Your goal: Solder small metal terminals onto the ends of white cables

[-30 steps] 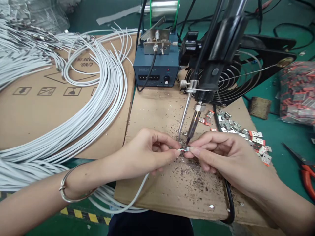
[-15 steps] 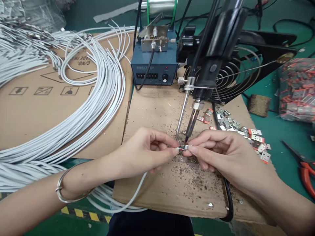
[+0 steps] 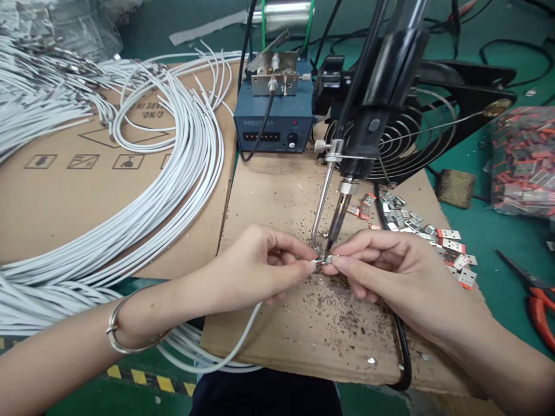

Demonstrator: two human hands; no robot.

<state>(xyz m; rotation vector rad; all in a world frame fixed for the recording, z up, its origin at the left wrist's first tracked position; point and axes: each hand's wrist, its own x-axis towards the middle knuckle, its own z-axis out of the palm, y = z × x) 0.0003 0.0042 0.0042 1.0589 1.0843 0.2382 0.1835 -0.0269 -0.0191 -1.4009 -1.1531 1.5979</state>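
My left hand pinches the end of a white cable, whose thin coloured wires poke out past the fingertips. A small metal connector sits between the thumb and forefinger of my right hand; most of it is hidden by the fingers. Wires and connector meet right under the tip of a soldering iron, which hangs from a stand. Beside the iron, a bent metal solder feed tube ends just above my left fingertips.
A bundle of white cables lies on cardboard at left. Behind stand a blue solder feeder and a black fan. Loose USB connectors, red-handled pliers and a bag of connectors are at right. Debris dots the cardboard.
Both hands keep their grips under the iron tip, almost unmoved. The view has shifted slightly, so the background at left sits a little further right.
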